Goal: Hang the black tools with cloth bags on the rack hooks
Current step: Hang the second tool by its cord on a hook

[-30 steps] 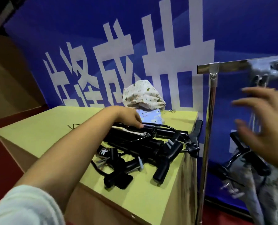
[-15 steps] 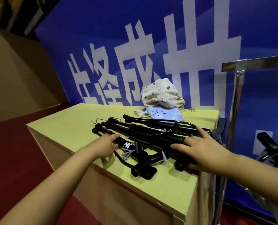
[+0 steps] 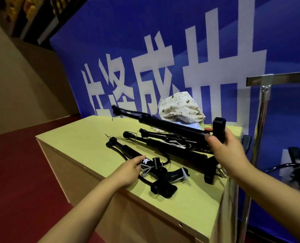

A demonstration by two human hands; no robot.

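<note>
Several long black tools (image 3: 173, 149) lie in a pile on the yellow-green table (image 3: 86, 142). My right hand (image 3: 228, 151) is shut on one black tool (image 3: 163, 122) near its handle and holds it tilted above the pile, tip pointing far left. My left hand (image 3: 130, 170) rests on the nearest tool (image 3: 156, 170), fingers curled over it by the white cords. Cloth bags (image 3: 179, 107), cream patterned over light blue, lie at the table's back edge. The chrome rack (image 3: 263, 109) stands at the right, its top bar running right.
A blue banner with large white characters (image 3: 163, 58) hangs close behind the table. A black tool with a cloth bag (image 3: 296, 165) hangs low on the rack at the right edge. Red floor (image 3: 23, 181) lies left of the table.
My right hand has gripped one black tool and lifted it off the pile, tilted. My left hand has slid right along the nearest tool. The view has shifted left.
</note>
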